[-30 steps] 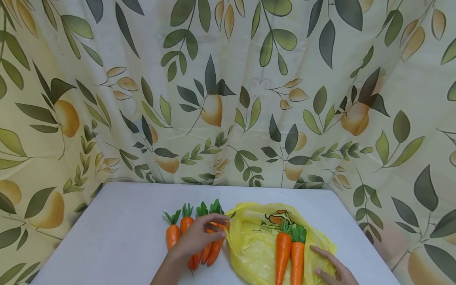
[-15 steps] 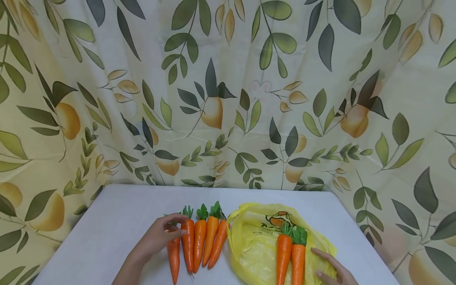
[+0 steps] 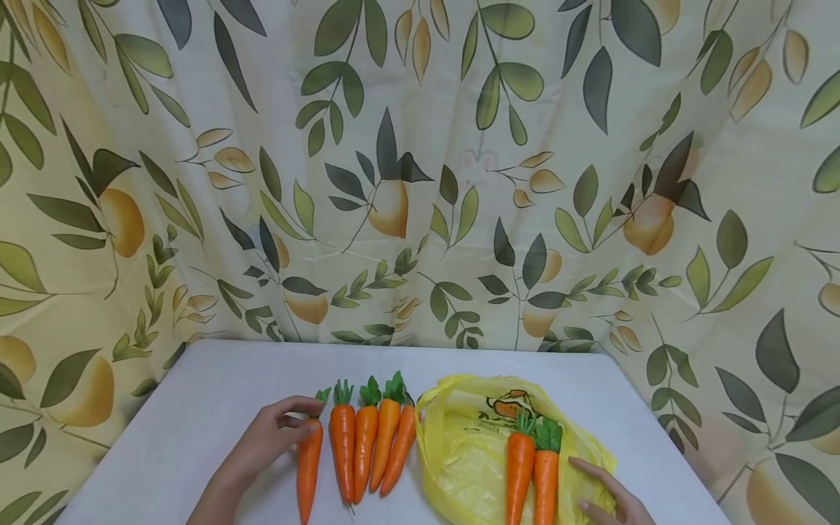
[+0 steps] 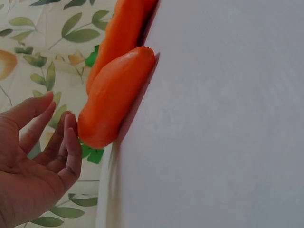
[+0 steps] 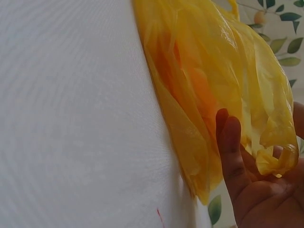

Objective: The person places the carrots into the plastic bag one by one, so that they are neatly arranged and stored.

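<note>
In the head view, my left hand (image 3: 275, 430) is at the leafy top of the leftmost orange carrot (image 3: 308, 474). The left wrist view shows its fingers loosely bent beside the thick end of that carrot (image 4: 114, 99), with a gap between thumb and fingers. Several more carrots (image 3: 366, 445) lie in a row just to its right. My right hand (image 3: 613, 496) holds the right edge of a yellow plastic bag (image 3: 459, 452); in the right wrist view the film (image 5: 266, 104) passes between its fingers. Two carrots (image 3: 533, 477) with green tops lie side by side on the bag.
A white table (image 3: 216, 394) carries everything, its far edge against a curtain (image 3: 420, 219) printed with leaves and fruit. An orange drawing (image 3: 515, 403) marks the far part of the bag. White tabletop extends to the left of the row of carrots.
My left hand has moved left along the row, from the rightmost carrots to the leftmost one. That carrot now lies slightly farther left. The right hand and bag stay put.
</note>
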`<state>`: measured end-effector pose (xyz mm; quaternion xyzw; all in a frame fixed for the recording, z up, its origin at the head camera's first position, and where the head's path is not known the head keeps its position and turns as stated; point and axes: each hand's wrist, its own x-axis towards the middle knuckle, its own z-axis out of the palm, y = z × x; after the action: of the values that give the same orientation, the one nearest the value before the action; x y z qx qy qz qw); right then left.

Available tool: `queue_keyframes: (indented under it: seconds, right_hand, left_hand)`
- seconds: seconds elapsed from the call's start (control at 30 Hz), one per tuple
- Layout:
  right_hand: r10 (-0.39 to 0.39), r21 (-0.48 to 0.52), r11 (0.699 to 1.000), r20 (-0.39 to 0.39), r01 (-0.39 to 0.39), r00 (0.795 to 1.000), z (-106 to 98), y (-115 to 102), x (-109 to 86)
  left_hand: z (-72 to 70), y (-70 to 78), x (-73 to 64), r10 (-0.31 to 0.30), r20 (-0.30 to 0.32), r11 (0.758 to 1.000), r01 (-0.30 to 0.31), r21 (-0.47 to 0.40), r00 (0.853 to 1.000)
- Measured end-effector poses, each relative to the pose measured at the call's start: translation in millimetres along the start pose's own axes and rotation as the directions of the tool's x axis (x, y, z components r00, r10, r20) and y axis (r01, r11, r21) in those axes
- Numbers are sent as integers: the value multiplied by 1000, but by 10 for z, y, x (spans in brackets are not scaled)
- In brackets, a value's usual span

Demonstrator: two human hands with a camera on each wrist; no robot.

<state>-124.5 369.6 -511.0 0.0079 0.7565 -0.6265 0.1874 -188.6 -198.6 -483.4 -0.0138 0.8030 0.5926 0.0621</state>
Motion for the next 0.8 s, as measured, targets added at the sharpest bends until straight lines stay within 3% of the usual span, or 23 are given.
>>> queue_keyframes:
  seconds: [0.37,0.57,0.8]
  right_hand:
    - [18,69,997,28,-20,999,-11,16,5]
    - [43,60,997,-2,-43,999,-18,27,22]
    - [27,38,999,7,-27,1000,-14,34,37]
  left_hand:
    - [-159,-181,24,-36,-68,999,34,-31,997]
    - [-196,-236,53,-86,-76,996,88,33,993]
    - [-238,-317,45,-87,24,994,85,72,996]
